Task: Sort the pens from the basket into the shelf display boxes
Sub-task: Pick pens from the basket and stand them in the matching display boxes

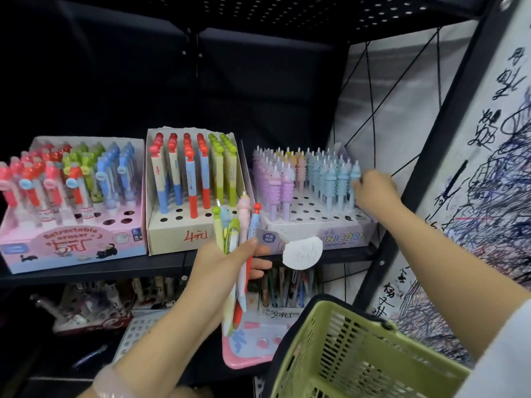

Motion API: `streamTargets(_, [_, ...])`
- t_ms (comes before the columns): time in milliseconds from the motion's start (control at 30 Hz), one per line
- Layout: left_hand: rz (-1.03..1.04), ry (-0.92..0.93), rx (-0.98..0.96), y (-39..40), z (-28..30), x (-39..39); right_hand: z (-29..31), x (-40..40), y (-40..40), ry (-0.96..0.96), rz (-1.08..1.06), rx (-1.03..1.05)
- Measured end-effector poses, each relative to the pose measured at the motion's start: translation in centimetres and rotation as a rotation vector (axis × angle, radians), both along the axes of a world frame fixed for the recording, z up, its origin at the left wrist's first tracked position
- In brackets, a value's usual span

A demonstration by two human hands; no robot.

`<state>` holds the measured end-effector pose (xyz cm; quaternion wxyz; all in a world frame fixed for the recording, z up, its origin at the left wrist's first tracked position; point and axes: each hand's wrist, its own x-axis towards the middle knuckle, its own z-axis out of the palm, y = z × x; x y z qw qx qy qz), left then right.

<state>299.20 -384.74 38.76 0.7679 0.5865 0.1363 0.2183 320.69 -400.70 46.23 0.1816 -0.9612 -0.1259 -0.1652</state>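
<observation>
My left hand (230, 262) is closed around a bunch of pens (234, 231) held upright in front of the shelf edge. My right hand (373, 191) reaches into the right end of the unicorn box (316, 225), fingers pinched on a light blue ridged pen (354, 185) in its front row. That box holds purple, pink and blue ridged pens. The middle beige box (172, 234) holds red, blue and green pens. The pink eraser box (71, 245) stands at the left. The green basket (359, 354) hangs at the lower right.
A black shelf board (115, 268) carries the three boxes. Below it a lower shelf holds more pen boxes (287, 285) and a pink tray (250, 349). A scribbled white panel (488, 196) and a black frame post close off the right side.
</observation>
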Motion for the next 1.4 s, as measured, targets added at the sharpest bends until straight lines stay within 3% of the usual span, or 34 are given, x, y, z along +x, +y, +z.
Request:
streamTargets(133, [0.020,-0.013,-0.023,0.6,0.0,-0.7,-0.7,-0.9,0.3,0.054,-0.006,0.021])
streamTargets(300, [0.024,-0.031,-0.059,1.1,0.2,-1.3,-0.6,-6.3,1.9,-0.327,0.223,0.349])
streamTargets(333, [0.024,-0.034,-0.064,1.1,0.2,-1.4,-0.5,-7.9,2.8,-0.265,0.351,0.407])
streamTargets(400, [0.022,-0.043,-0.069,1.0,0.3,-1.5,-0.6,-11.2,4.8,0.081,0.616,0.443])
streamTargets(467, [0.020,-0.053,-0.069,0.9,0.5,-1.8,-1.1,-13.7,6.3,0.402,0.763,0.461])
streamTargets(500, [0.024,-0.061,-0.071,0.9,0.5,-2.0,-1.5,-14.3,6.9,0.472,0.806,0.464])
streamTargets(600, [0.050,-0.073,-0.089,1.9,0.6,-2.9,-1.8,-15.3,8.6,0.440,0.845,0.466])
streamTargets(700, [0.077,-0.048,-0.107,3.4,0.5,-4.0,-0.4,-14.9,10.3,0.412,0.793,0.661])
streamTargets(800, [0.129,0.011,-0.036,4.9,0.2,-5.1,1.8,-13.6,11.6,0.189,0.738,0.836])
streamTargets(900, [0.179,0.079,0.043,6.0,-0.4,-5.9,2.4,-13.0,13.1,-0.049,0.704,0.762])
streamTargets(1233, [0.184,0.052,0.018,7.4,-1.0,-7.4,2.1,-12.7,15.7,-0.250,0.680,0.436])
streamTargets(1400, [0.173,0.039,0.030,7.8,-1.0,-7.9,0.6,-12.4,16.0,-0.091,0.660,0.318])
